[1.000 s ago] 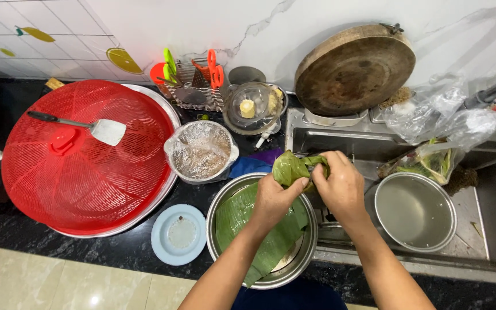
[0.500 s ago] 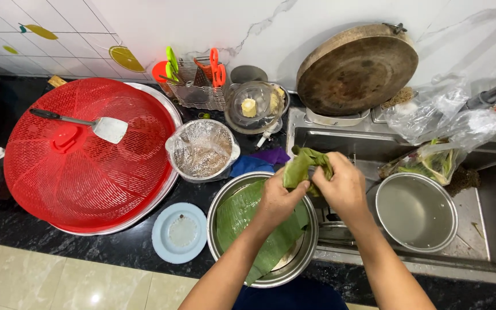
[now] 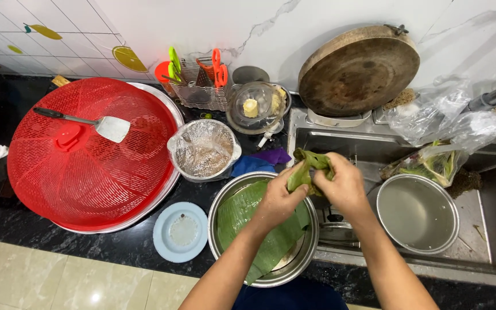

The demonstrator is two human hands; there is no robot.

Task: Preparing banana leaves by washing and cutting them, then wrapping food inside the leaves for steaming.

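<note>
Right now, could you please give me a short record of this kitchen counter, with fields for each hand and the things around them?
left hand: left hand grips the folded green leaf bundle from the left
right hand: right hand wraps the same bundle from the right
below hands: steel basin lined with a large green leaf
right of hands: empty round steel bowl in the sink
left of hands: film-covered bowl, red mesh dome food cover with a metal spatula lying on top
front edge: small pale blue plastic lid
back wall: round wooden chopping board, leaning

A crumpled clear plastic bag (image 3: pixel 440 117) sits right of the sink; another, holding greens (image 3: pixel 431 163), lies below it.
</note>
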